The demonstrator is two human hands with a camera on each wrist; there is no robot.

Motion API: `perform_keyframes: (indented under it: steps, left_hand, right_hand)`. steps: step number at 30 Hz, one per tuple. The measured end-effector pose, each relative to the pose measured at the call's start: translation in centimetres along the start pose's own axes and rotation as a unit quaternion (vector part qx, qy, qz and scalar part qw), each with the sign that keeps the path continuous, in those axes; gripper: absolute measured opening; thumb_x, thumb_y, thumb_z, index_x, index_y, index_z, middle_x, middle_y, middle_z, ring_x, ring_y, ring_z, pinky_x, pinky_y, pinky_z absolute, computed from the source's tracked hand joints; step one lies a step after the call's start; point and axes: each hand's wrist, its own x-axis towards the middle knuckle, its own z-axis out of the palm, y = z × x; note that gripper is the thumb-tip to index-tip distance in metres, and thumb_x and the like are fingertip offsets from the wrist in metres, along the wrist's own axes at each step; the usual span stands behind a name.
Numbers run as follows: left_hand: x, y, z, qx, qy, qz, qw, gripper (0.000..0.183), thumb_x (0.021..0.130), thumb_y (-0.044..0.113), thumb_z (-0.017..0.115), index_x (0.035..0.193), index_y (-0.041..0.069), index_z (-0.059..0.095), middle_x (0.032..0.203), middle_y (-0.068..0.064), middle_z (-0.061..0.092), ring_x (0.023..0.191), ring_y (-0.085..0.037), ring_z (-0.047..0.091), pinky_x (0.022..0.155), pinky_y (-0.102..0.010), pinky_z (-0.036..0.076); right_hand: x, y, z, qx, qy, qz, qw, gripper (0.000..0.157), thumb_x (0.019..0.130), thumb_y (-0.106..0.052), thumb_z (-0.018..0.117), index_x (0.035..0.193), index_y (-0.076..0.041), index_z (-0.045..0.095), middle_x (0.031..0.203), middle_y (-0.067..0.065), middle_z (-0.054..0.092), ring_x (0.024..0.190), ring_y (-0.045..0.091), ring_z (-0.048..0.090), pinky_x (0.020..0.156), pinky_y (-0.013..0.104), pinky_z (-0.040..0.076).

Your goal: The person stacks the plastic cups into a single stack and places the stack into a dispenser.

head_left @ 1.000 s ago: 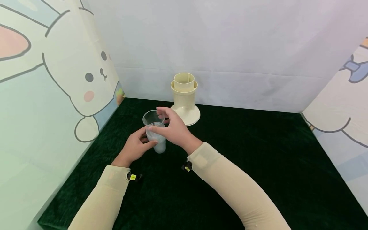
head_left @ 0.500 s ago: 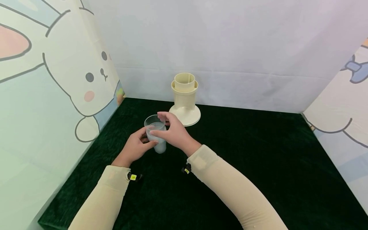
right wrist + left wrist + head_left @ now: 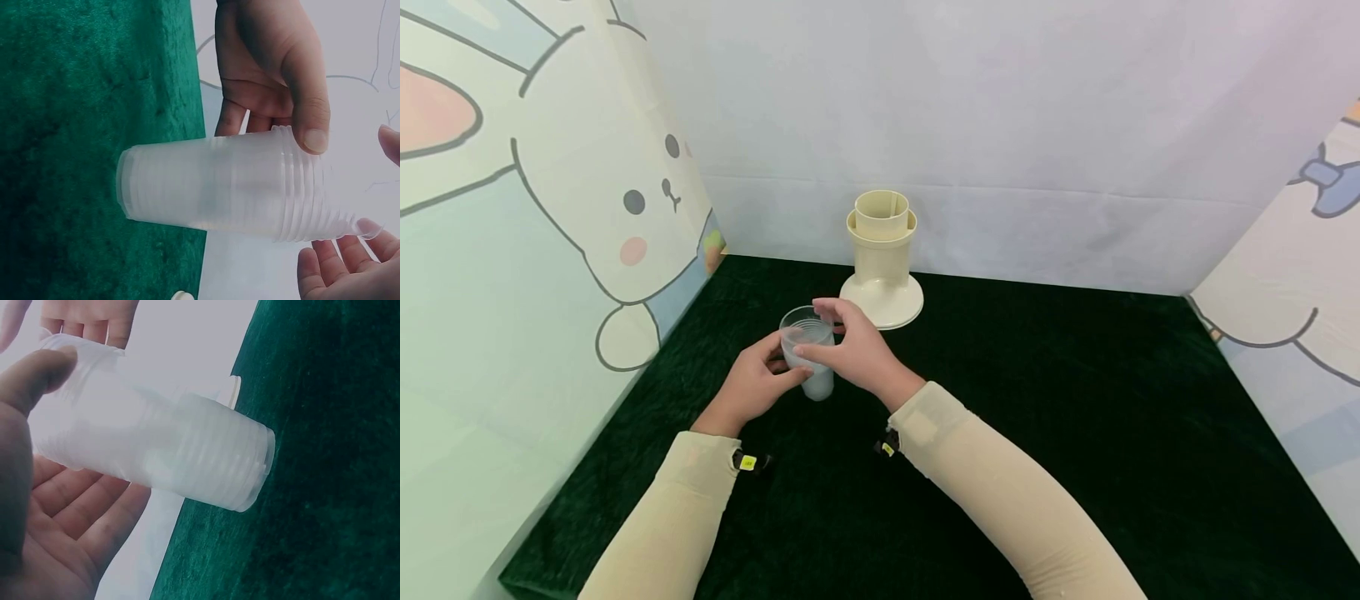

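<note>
A stack of nested clear plastic cups (image 3: 817, 384) stands upright on the dark green cloth, left of centre in the head view. My left hand (image 3: 752, 382) grips the stack at mid-height, its thumb (image 3: 310, 128) lying along the stacked rims in the right wrist view. Around the topmost plastic cup (image 3: 801, 318) my right hand (image 3: 859, 350) curls, thumb on the near side and fingers behind the rim. Several rims show close together in the right wrist view, with the top one sitting slightly apart from the others.
Behind the cups stands a cream plastic holder (image 3: 880, 265) with two nested round tubes on a wide round base. The green cloth (image 3: 1075, 400) covers the table. A white curtain (image 3: 1000, 108) closes the back, and a rabbit-print panel (image 3: 580, 183) runs along the left.
My right hand has moved down with the top plastic cup, sinking it deeper into the stack. The left hand has stayed in place.
</note>
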Motion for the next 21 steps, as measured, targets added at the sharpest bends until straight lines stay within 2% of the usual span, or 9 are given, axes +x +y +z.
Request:
perform_keyframes:
  steps: [9,13,21]
  left_hand:
    - [-0.1,0.2,0.1,-0.003,0.004,-0.003,1.0000,0.049,0.096,0.028,0.077,0.140,0.016,0.058,0.132,-0.005,0.065,0.113,-0.021,0.067,0.091,-0.036,0.058]
    - [-0.1,0.3,0.1,0.001,0.005,-0.002,1.0000,0.051,0.096,0.031,0.077,0.141,0.018,0.057,0.132,-0.003,0.065,0.114,-0.019,0.066,0.092,-0.036,0.058]
    - [-0.1,0.2,0.0,0.014,0.008,0.007,0.9998,0.055,0.096,0.035,0.076,0.144,0.018,0.056,0.133,-0.002,0.064,0.117,-0.019,0.064,0.097,-0.038,0.056]
  right_hand:
    - [0.0,0.8,0.1,-0.005,-0.007,0.017,1.000,0.079,0.092,-0.036,0.080,0.158,-0.017,0.040,0.154,0.002,0.046,0.135,0.020,0.047,0.115,0.050,0.038]
    - [-0.1,1.3,0.2,-0.011,-0.009,0.023,1.000,0.078,0.092,-0.038,0.079,0.157,-0.017,0.041,0.154,0.000,0.046,0.133,0.019,0.047,0.113,0.046,0.041]
    - [-0.3,2.1,0.5,0.004,-0.013,0.027,1.000,0.075,0.092,-0.039,0.080,0.155,-0.021,0.044,0.154,-0.003,0.046,0.132,0.022,0.048,0.111,0.050,0.042]
